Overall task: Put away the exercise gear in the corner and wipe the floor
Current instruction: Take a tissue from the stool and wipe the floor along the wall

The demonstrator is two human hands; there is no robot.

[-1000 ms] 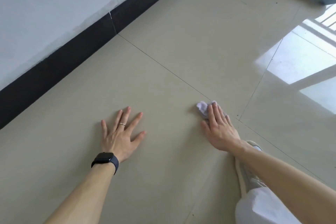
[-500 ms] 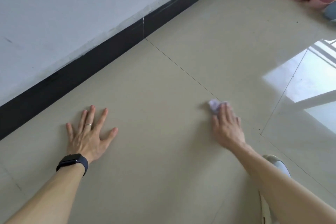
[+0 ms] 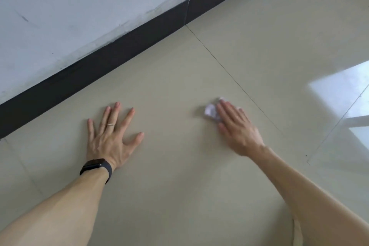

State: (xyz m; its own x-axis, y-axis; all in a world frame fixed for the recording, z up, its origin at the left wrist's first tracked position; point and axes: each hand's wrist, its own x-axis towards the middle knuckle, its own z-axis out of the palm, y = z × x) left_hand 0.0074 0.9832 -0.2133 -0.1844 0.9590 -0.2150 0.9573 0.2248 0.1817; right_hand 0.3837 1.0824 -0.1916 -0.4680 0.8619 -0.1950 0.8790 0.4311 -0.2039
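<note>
My right hand (image 3: 236, 129) lies flat on the beige tiled floor (image 3: 179, 70) with straight fingers pressing a small crumpled pale lilac wipe (image 3: 210, 112). Most of the wipe is hidden under the fingers; a bit sticks out to the left of them. My left hand (image 3: 111, 137) is spread flat on the floor to the left, fingers apart, with a ring on one finger and a black watch on the wrist. No exercise gear is in view.
A white wall (image 3: 79, 6) with a black skirting board (image 3: 123, 46) runs diagonally across the top left. Tile joints cross the floor. A bright window reflection (image 3: 339, 94) lies on the tiles at the right.
The view has swung left, so the pink and blue items at the top right are out of sight. My right hand has slid the wipe left across the tile joint. My left hand stays flat.
</note>
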